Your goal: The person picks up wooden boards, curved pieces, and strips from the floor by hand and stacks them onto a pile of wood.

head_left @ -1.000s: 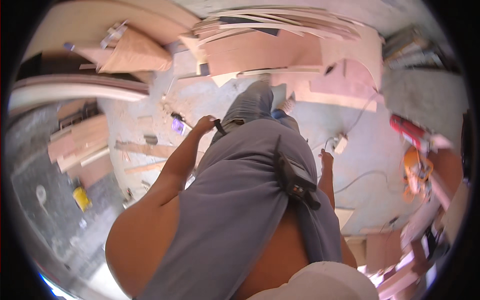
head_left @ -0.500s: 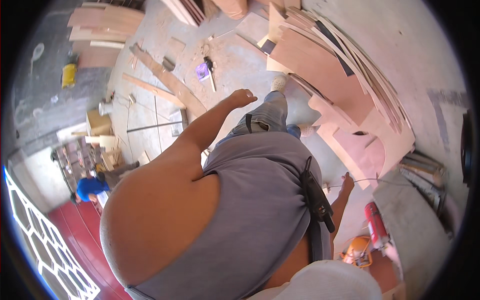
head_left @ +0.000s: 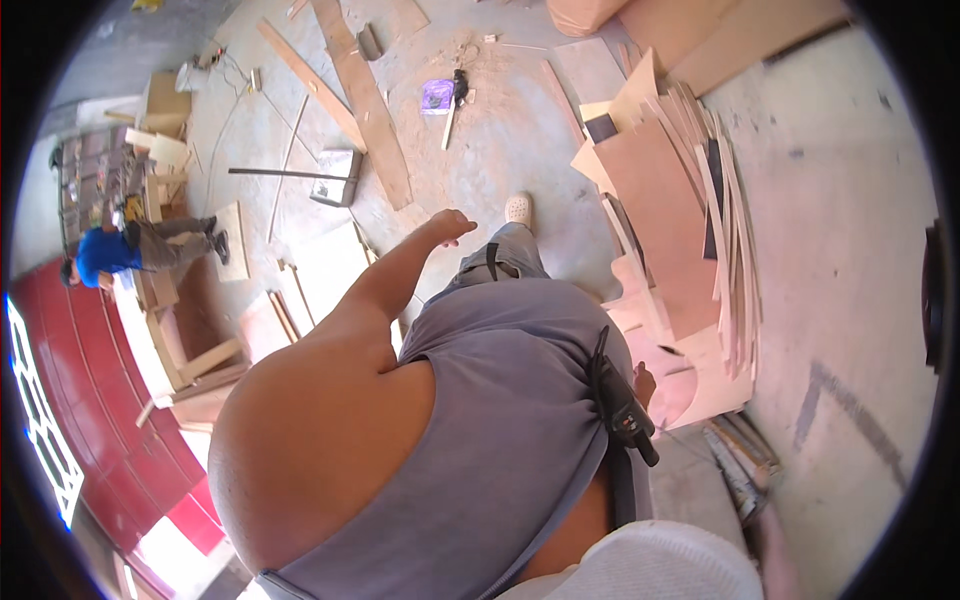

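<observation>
My left hand point(head_left: 453, 228) hangs in front of me at the end of the bent arm. Its fingers are loosely curled, the thumb stands apart, and no object shows in it. Below it is the leg of my jeans, with a light clog point(head_left: 518, 209) stepping out on the floor. On the other side, my right hand point(head_left: 645, 385) is partly hidden behind my body, its visible fingers loose with nothing seen in them. It is nearest to a black device with a thin antenna point(head_left: 625, 415) clipped at my side, and cut plywood sheets point(head_left: 685, 370) lie beyond it.
Stacked panels point(head_left: 665, 225) lean along the right wall. Long boards point(head_left: 365, 110), a metal box point(head_left: 335, 178) and a purple packet point(head_left: 437, 96) lie on the dusty floor ahead. A person in blue point(head_left: 108, 252) bends over wooden pieces at left, near a red wall point(head_left: 100, 370).
I have stepped forward and turned, so the panels and floor items sit differently in view. Both arms have swung; my right hand is now closer to my body. The red cylinder is out of view.
</observation>
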Tool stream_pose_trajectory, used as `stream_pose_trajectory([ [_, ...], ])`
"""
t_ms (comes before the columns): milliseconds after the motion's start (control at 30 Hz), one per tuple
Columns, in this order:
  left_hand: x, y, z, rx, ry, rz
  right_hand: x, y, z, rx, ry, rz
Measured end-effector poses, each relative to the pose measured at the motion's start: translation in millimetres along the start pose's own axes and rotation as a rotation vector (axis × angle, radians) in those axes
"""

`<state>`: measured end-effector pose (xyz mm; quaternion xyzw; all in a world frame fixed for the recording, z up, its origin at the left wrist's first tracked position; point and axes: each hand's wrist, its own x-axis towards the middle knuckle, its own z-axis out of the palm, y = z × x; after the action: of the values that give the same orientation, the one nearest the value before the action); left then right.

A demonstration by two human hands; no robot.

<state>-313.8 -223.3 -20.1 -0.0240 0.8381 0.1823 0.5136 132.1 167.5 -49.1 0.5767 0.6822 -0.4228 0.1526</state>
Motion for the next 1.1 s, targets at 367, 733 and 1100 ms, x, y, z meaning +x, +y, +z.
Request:
stream_pose_trajectory([
  [367, 45.0, -66.5, -103.3, -0.806, 0.279, -0.049, 94.3, -253.1, 54.4, -0.323, -0.2, -0.276],
  [733, 33.3, -166.5, -66.4, -1.067, 0.359, -0.431, 151.4, -511.9, 122.0, -0.46, -0.22, -0.508],
  [1100, 27.8, -122.8, -175.3, -1.104, 0.225, -0.595, 310.8, -625.9, 226.3, -1.426, -0.559, -1.146],
])
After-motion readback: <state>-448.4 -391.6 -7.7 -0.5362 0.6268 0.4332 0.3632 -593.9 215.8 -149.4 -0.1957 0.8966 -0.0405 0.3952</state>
